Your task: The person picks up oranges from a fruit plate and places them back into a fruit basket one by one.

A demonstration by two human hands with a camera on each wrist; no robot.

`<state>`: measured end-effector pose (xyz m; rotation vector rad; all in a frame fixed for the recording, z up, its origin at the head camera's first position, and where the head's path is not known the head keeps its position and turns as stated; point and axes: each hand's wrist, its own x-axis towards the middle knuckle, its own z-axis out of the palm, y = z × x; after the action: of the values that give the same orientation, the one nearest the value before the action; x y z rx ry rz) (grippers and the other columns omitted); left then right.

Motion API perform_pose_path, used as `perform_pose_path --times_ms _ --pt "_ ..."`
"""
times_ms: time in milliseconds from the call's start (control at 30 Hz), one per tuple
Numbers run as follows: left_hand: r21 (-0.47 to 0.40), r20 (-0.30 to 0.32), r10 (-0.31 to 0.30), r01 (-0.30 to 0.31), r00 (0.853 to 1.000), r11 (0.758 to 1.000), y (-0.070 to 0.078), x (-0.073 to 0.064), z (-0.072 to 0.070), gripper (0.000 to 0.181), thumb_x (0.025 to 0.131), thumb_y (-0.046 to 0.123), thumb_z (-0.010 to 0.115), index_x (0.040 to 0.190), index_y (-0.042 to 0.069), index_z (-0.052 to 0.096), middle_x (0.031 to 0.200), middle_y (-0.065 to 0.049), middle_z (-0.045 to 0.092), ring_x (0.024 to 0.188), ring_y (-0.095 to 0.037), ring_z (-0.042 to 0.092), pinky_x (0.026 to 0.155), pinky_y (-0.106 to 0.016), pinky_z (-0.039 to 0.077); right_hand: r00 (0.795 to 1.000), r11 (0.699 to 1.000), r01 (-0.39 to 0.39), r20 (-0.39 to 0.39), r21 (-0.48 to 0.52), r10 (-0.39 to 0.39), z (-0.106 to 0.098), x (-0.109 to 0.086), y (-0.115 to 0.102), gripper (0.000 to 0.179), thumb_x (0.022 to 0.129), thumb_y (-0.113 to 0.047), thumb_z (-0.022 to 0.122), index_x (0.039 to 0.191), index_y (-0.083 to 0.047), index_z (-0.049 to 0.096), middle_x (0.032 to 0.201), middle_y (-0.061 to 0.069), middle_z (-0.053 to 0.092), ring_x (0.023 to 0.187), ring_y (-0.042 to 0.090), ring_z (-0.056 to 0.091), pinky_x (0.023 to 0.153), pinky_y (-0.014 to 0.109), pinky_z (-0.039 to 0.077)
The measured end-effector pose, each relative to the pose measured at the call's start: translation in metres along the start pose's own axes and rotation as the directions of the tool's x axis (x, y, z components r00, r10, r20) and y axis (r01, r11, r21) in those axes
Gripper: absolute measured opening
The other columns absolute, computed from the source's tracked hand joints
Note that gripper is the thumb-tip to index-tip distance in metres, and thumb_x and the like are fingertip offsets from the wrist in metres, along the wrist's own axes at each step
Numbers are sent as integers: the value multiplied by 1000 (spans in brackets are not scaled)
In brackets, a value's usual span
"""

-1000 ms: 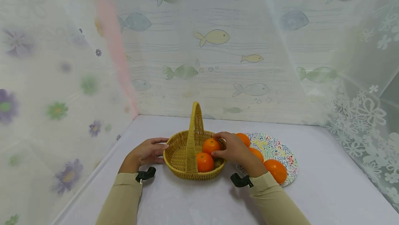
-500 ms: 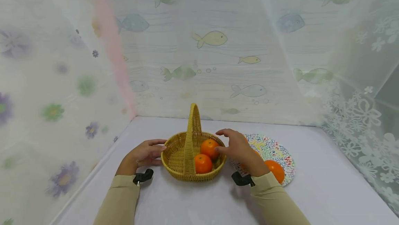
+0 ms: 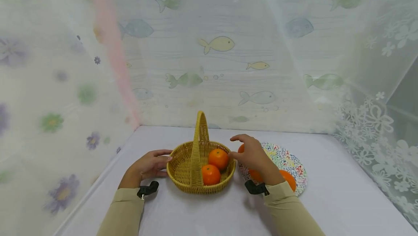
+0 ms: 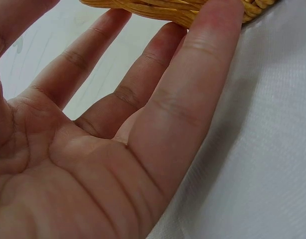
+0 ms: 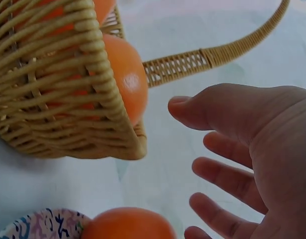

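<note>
Yellow wicker forms the arch-handled basket [image 3: 196,167] beside the left hand [image 3: 151,164], whose spread fingers touch it. Thumb and fingers parted, the right hand [image 3: 254,155] hovers just right of two round orange fruits [image 3: 218,159] inside; a round multicoloured plate [image 3: 285,156] lies partly beneath.

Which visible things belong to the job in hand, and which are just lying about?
Apparently in use:
wicker basket, touched by the left hand
rear orange and front orange inside it
right hand
other oranges at the patterned plate

Apparently just setting:
white tablecloth
fish-printed backdrop
flower-printed curtain
black wrist fittings
</note>
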<state>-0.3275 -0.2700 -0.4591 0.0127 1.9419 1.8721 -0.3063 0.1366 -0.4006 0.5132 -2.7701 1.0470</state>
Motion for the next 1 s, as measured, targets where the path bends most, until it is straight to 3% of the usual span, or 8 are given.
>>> perform_pose_path --times_ms 67,200,700,1000 --pt "-3 -5 -3 3 1000 1000 0 0 1 64 98 24 72 154 5 46 128 -8 71 108 -23 72 90 -49 61 1000 1000 -2 -20 5 2 -2 0 1 51 87 -29 86 133 -18 67 120 4 68 106 28 63 97 48 55" --pt "0 -5 -3 3 1000 1000 1 0 1 64 99 24 72 154 5 46 129 -8 71 108 -22 72 90 -49 61 999 1000 -6 -42 -12 6 -4 2 6 50 86 -27 86 131 -16 68 144 7 61 138 35 51 114 57 43" --pt "-12 -7 8 -8 1000 1000 -1 -1 1 69 96 26 76 154 4 45 126 -7 72 107 -22 72 88 -49 61 996 998 -69 -58 7 69 -5 4 24 52 88 -27 83 135 -15 64 150 11 55 142 37 47 116 59 40" --pt "-16 4 6 -6 1000 1000 -2 0 0 68 97 26 75 154 5 45 126 -7 72 107 -22 73 89 -49 61 990 990 -141 -27 23 141 -4 4 32 58 89 -26 81 141 -15 59 156 15 47 142 40 45 114 62 41"
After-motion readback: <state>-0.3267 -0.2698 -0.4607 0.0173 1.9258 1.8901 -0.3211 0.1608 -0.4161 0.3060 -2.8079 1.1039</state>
